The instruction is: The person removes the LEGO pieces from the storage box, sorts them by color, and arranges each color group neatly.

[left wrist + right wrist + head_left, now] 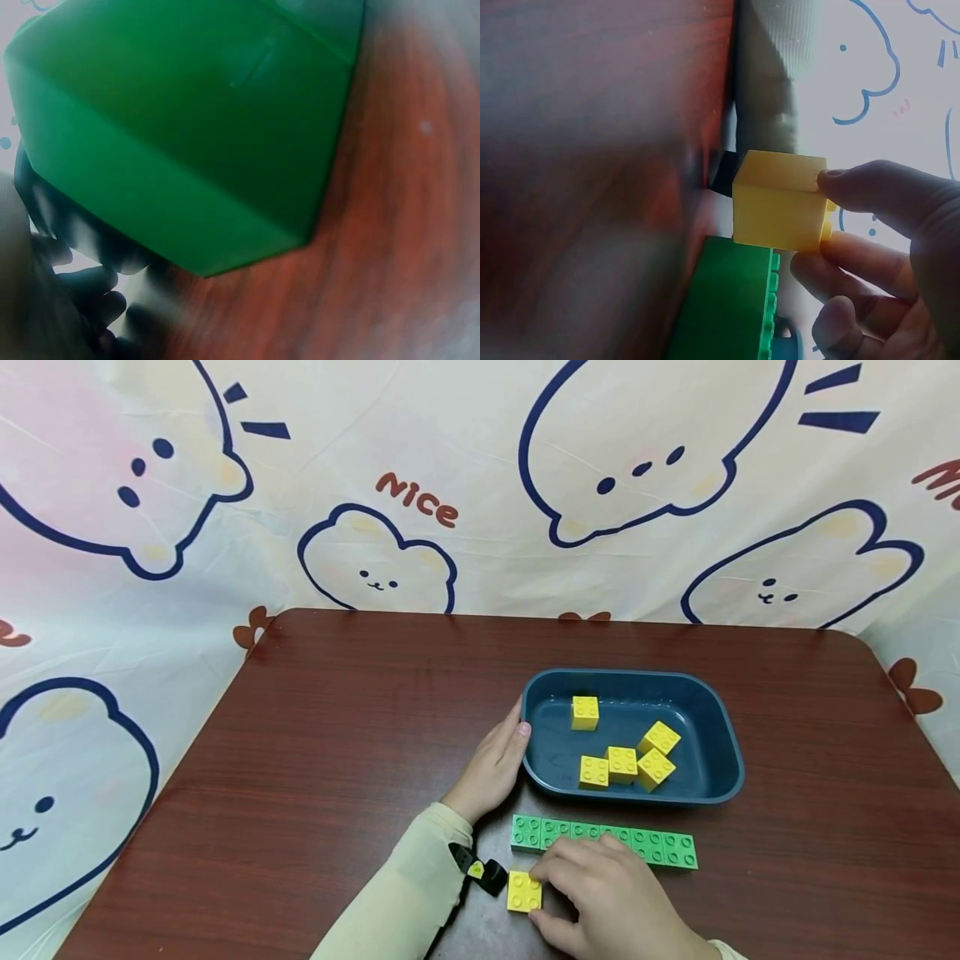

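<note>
My right hand [600, 893] pinches a yellow toy brick [524, 892] between thumb and fingers; in the right wrist view the brick [780, 202] is held by its studded end. Just beyond this hand lies a row of green bricks [527, 832], partly hidden by the fingers. The row's green side [172, 150] fills much of the left wrist view. My left hand [491, 772] rests against the left wall of a dark blue tray [705, 727], its fingers fairly straight. Several yellow bricks [585, 713] lie inside the tray.
A dark brown wooden table [337, 718] carries everything. Behind it hangs a pale cloth [487, 443] with cartoon outlines. A black wrist strap device [483, 872] sits on the left sleeve, close to the held brick.
</note>
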{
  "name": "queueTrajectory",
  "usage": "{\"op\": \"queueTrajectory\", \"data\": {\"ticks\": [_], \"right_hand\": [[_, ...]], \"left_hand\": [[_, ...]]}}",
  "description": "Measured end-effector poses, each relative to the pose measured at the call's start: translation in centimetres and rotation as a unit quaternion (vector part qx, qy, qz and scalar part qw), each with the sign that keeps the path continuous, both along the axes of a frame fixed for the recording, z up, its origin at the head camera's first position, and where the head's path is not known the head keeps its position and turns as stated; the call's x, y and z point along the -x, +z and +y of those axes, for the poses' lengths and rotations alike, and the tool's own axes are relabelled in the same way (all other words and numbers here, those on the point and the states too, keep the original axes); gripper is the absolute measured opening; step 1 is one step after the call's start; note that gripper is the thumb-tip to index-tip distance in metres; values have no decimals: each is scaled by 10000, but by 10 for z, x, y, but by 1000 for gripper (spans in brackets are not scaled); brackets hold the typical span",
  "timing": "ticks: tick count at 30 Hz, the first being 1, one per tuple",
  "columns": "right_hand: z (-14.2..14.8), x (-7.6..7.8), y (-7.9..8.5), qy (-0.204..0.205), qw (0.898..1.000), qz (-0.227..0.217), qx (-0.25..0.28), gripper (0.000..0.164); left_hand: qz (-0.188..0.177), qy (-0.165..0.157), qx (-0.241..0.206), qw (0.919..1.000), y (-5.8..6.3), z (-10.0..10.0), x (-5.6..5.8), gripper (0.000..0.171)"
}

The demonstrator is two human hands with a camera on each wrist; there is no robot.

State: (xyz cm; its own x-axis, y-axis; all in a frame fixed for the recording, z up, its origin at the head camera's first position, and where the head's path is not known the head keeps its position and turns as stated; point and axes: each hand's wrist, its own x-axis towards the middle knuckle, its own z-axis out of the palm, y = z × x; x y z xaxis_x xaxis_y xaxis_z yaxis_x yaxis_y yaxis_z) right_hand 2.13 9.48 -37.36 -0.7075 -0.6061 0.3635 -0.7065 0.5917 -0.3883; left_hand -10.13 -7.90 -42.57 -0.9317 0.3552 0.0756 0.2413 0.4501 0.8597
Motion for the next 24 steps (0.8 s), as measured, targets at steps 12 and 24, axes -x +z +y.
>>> {"op": "queueTrajectory", "data": {"ticks": [12,24], "right_hand": [[-2,-3,-9,-18,9996,55,-259,26],[-3,-5,-14,-9,9992,-154,-366,24]], "left_hand": [[43,-15,6,10000,-1,0,1,53],[-40,20,18,10000,0,0,0,54]]}}
